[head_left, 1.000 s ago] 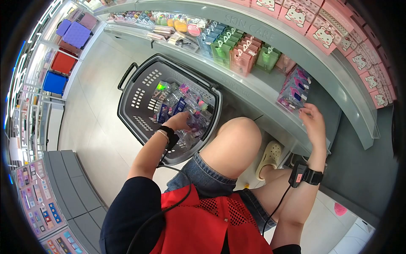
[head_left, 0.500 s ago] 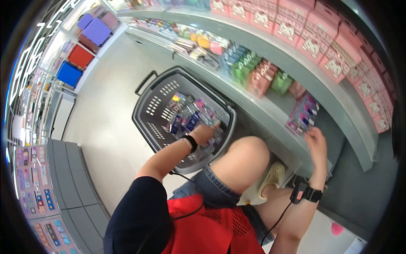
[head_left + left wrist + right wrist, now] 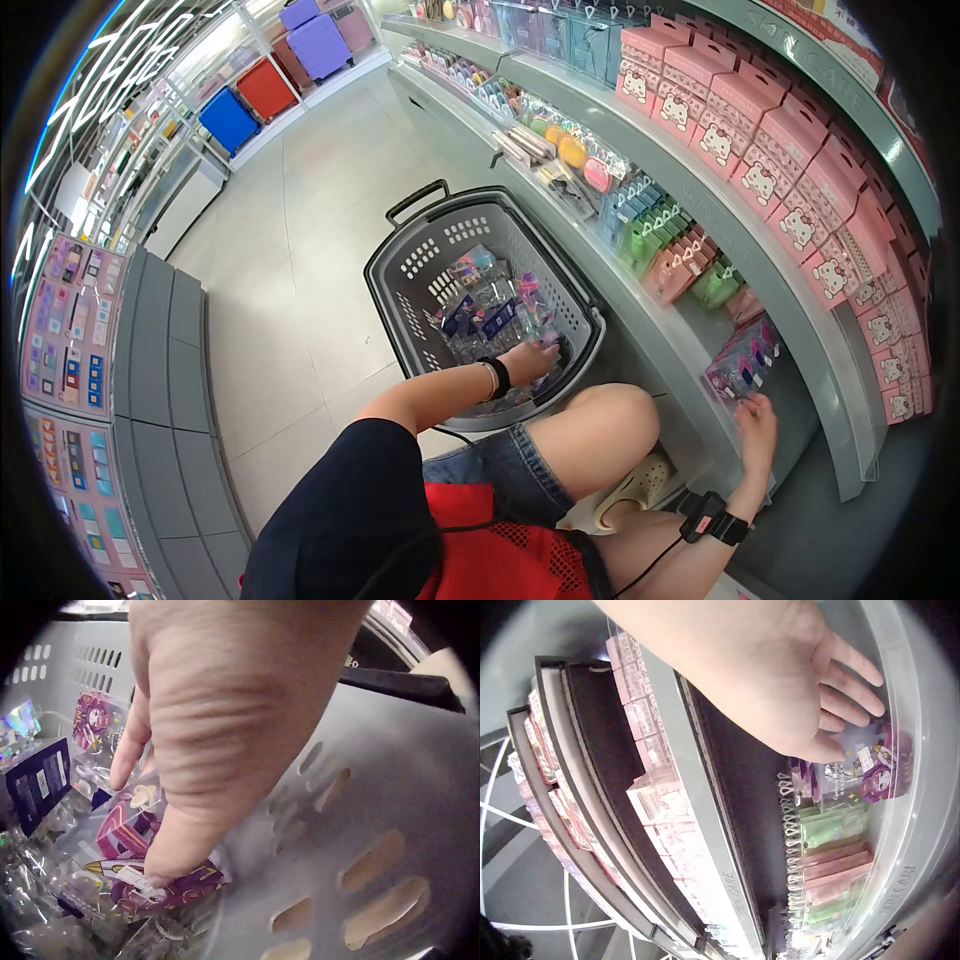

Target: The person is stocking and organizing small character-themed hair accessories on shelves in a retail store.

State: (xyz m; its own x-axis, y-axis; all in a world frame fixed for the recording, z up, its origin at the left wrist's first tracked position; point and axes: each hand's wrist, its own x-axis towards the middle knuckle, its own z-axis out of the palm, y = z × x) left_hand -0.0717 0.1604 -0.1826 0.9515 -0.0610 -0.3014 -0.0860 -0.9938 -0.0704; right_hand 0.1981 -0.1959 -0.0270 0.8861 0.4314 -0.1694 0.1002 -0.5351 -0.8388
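Inside the grey basket (image 3: 385, 290), my left hand (image 3: 525, 360) reaches down among several clear plastic packets. The left wrist view shows its thumb on a clear packet with a purple cartoon print (image 3: 139, 889), its fingers spread along the packet's far side. Dark blue labels (image 3: 43, 780) show on other packets beside it. My right hand (image 3: 757, 425) is at the lower shelf, fingertips right at the end of a row of purple-printed clear packets (image 3: 740, 365). In the right wrist view its fingers are loosely extended, with the thumb beside the nearest packet (image 3: 881, 769).
Green and pink pouches (image 3: 680, 265) stand along the lower shelf beside the purple packets. Pink cartoon boxes (image 3: 760, 180) fill the shelf above. My bent knee (image 3: 610, 425) is close to the basket's near rim. Grey drawers (image 3: 165, 400) line the left side, and coloured suitcases (image 3: 265, 90) stand far off.
The view has tilted and swung, so basket and shelves appear lower and farther right. My left hand stays in the basket, shifted toward its shelf side; my right hand stays by the packet row.
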